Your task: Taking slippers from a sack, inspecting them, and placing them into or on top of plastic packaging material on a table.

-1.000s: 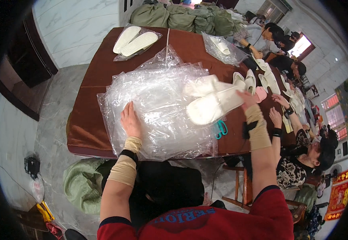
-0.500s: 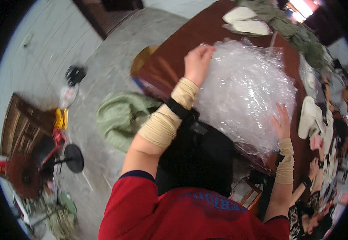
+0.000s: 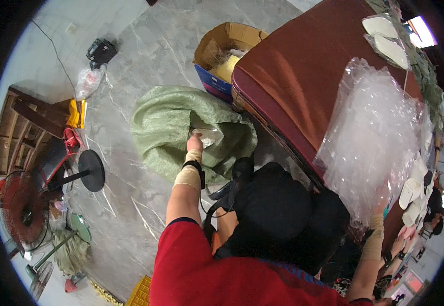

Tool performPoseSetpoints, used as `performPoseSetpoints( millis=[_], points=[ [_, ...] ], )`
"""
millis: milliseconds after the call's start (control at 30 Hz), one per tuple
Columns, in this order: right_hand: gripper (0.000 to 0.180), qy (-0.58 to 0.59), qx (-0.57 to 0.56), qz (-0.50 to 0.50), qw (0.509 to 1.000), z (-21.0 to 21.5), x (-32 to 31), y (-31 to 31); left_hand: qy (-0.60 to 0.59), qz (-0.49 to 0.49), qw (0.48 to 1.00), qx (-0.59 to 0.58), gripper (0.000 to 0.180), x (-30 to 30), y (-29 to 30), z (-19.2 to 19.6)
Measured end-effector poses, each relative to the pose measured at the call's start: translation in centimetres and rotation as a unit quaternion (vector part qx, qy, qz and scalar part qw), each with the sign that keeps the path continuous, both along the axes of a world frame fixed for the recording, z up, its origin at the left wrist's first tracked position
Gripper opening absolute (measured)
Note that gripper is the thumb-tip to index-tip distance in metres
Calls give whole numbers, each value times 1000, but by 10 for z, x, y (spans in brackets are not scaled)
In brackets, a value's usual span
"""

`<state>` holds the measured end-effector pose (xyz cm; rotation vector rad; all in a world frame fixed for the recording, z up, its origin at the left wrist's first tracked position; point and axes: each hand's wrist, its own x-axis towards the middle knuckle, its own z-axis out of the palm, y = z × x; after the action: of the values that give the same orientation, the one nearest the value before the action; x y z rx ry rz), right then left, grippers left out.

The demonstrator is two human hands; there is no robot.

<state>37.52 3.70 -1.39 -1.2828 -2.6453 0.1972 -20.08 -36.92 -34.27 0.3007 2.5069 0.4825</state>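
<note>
My left hand reaches down to the floor, into the mouth of a green woven sack. Its fingers close on a clear plastic packet with something white inside. A beige wrap and a black band sit on that wrist. My right hand is at the near edge of the brown table, under the rim of a big heap of clear plastic bags. The plastic hides its fingers. White insoles lie on the table to the right of the heap.
An open cardboard box stands on the floor by the table's corner. A black bag rests on my lap. At left are a red fan, a black round stand base and a wooden shelf. Other people's hands work at the right edge.
My head has turned left and down. My left hand has left the plastic heap on the table and dropped into the green sack. My right hand stays at the heap's near edge.
</note>
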Motion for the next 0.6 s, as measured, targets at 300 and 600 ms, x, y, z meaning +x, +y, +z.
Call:
performPoseSetpoints(
  millis=[300,600],
  points=[
    [57,-60,-4,-31,998,21,31,-3,-58,-486,834,-255,49,5,79,-22],
    [57,-39,-35,-38,998,12,-25,-16,-30,-340,939,-51,31,16,58,-58]
  ],
)
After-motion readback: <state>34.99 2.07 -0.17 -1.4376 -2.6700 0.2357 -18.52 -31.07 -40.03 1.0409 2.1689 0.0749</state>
